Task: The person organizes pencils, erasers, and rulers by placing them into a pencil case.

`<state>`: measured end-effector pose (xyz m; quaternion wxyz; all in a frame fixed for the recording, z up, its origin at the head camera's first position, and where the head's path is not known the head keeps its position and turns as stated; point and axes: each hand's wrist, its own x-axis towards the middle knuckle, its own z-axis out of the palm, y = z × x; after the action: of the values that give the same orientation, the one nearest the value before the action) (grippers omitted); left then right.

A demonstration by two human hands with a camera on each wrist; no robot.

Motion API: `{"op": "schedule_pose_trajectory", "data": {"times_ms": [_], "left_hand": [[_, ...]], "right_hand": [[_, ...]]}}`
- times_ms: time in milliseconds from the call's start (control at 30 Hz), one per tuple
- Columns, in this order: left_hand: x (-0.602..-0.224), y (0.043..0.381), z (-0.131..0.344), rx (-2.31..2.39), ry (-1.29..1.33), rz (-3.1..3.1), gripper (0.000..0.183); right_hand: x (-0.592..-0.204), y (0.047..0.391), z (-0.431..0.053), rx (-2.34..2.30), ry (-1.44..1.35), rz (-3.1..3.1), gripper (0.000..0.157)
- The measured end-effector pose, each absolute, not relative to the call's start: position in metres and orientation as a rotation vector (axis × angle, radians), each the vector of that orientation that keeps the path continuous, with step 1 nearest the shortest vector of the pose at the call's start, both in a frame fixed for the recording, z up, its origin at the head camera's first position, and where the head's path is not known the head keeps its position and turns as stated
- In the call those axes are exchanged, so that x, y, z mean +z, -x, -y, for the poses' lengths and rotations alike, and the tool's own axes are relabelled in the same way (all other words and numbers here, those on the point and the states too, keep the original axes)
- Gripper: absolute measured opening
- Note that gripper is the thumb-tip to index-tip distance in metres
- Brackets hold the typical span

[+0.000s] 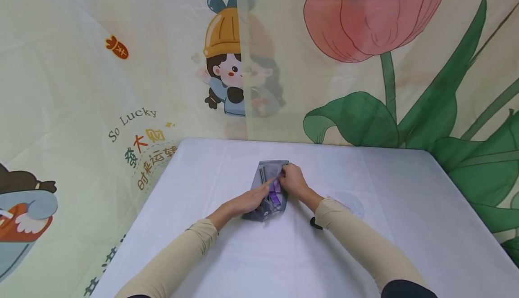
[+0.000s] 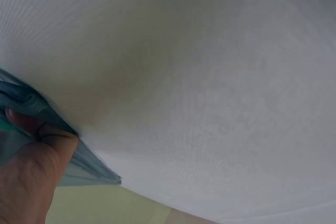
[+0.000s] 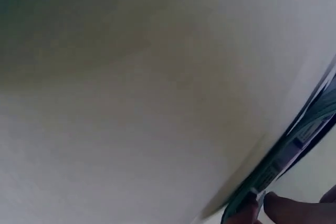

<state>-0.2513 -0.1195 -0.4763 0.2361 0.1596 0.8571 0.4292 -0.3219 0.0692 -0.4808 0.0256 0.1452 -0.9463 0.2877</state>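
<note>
A grey see-through zipper pouch (image 1: 256,185) lies on the white table, with thin pen-like sticks (image 1: 262,174) and purple pieces (image 1: 275,193) showing inside. From the left, my left hand (image 1: 252,199) grips the pouch across its middle. Its bent thumb presses the dark mesh fabric (image 2: 86,156) in the left wrist view. At the pouch's upper right corner, my right hand (image 1: 293,178) pinches the edge with curled fingers. The right wrist view has thumb and fingertip (image 3: 278,208) meeting on a small pale bit at the pouch's end, beside its dark green edge (image 3: 278,156).
The white table (image 1: 227,262) reaches back to a printed cloth (image 1: 275,64) with a large tulip and cartoon figures. A faint round translucent shape (image 1: 350,203) is on the table right of the pouch. A small black object (image 1: 316,223) shows beside the right sleeve.
</note>
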Motion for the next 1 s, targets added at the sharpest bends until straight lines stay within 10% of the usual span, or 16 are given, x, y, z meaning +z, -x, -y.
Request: {"op": "schedule_pose_trajectory", "data": {"times_ms": [333,600,1000], "left_hand": [[-0.476,0.25,0.116,1.171,-0.456,-2.347,0.053],[-0.475,0.252,0.121,1.163,-0.449,-2.334,0.055],[-0.479,0.254,0.117,1.181,-0.437,-2.341,0.054]], "right_hand": [[-0.466,0.305,-0.088,0.82,-0.647,2.948,0.022],[-0.464,0.276,-0.119,0.177,-0.899,2.849,0.074],[-0.464,0.252,-0.171,0.23,-0.724,2.944,0.088]]}}
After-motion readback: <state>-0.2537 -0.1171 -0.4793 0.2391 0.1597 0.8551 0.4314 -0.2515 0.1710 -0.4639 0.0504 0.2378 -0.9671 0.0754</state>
